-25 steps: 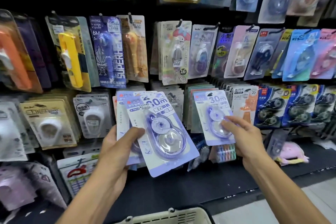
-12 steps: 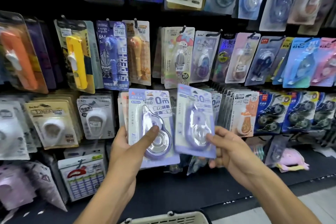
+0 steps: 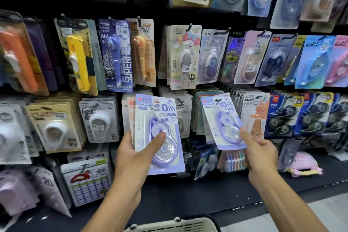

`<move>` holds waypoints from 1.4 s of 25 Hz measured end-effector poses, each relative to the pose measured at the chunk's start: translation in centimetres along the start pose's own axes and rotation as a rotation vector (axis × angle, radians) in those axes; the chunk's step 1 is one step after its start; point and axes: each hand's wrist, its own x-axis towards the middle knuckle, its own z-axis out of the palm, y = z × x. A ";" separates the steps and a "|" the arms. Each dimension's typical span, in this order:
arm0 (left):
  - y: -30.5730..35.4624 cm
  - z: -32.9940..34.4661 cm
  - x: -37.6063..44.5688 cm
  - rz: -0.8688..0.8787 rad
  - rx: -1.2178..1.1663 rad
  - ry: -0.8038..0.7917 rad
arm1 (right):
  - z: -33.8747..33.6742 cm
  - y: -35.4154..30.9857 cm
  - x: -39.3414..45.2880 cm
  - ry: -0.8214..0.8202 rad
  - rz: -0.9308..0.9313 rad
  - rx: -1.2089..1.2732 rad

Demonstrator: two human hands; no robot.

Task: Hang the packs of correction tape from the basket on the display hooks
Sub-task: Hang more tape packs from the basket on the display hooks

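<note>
My left hand [image 3: 135, 156] grips a small stack of purple-and-white correction tape packs [image 3: 160, 133], thumb pressed on the front blister. Further right, my right hand [image 3: 258, 149] pinches the lower corner of a single matching pack [image 3: 222, 120], tilted left, its top hole up against a display hook [image 3: 218, 100] in the middle row. Whether the pack is threaded on that hook I cannot tell. The cream basket [image 3: 169, 225] shows only its rim at the bottom edge, between my forearms.
The black display wall holds dense rows of hanging packs: a yellow one [image 3: 79, 62], a blue SUPERHERO pack [image 3: 116, 54], a My Melody pack [image 3: 185, 56], black twin-roll packs [image 3: 282, 117]. A pink item [image 3: 303, 164] lies on the dark bottom shelf. Pale floor at lower right.
My right hand carried the single pack from beside the left-hand stack to the right and up, against the middle-row hook. The left hand's stack stayed roughly in place.
</note>
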 end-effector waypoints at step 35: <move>0.0 0.4 0.1 -0.028 0.033 0.051 | 1.3 -0.4 -0.3 -0.271 0.223 0.229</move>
